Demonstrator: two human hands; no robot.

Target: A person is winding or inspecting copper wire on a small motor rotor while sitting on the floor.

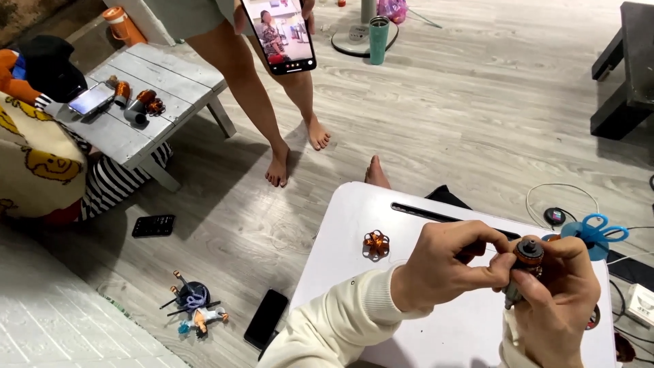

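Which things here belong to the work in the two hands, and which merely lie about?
In hand: the motor rotor, pinched by the left hand and held by the right hand; the copper coil on the white table.

Lying about: blue scissors, black phone, toy figure, teal tumbler.
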